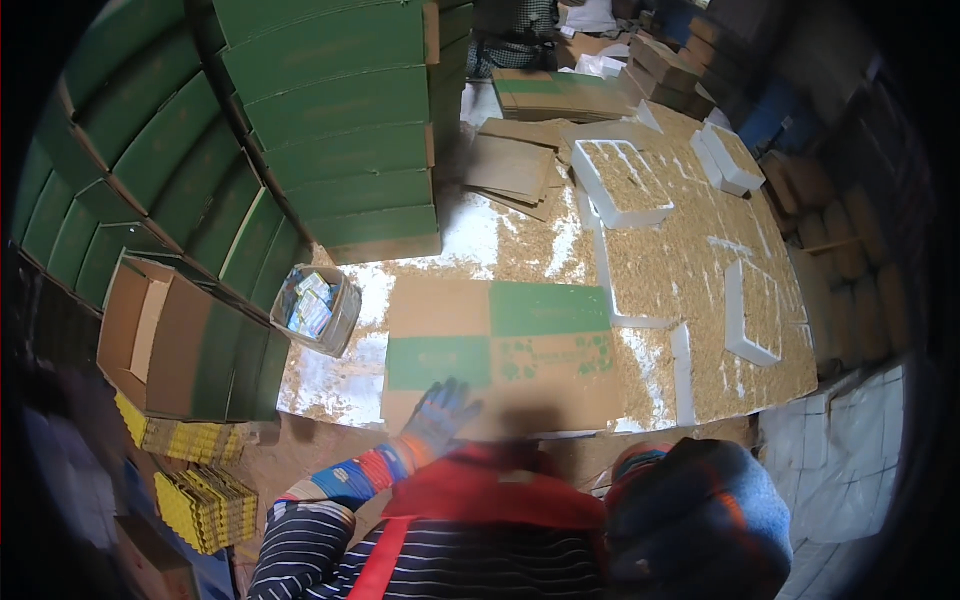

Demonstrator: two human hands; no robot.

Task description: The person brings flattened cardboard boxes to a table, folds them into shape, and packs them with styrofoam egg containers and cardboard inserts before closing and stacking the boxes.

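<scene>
A flat cardboard sheet [550, 345], brown with green panels and a printed leaf pattern, lies on the table's near side. My left hand [440, 412], in a grey glove, rests at its near left edge with the fingers spread and nothing held. A colourful striped sleeve covers that wrist. My right arm [700, 515] is bent close to the body in a dark blue sleeve, and my right hand does not show.
Stacked green cartons [340, 130] wall off the left and far left. A small open box [318, 310] of colourful packets stands beside the sheet. White foam trays [622, 185] sit among brown crumbly material at right. Yellow egg trays [205, 508] are stacked lower left.
</scene>
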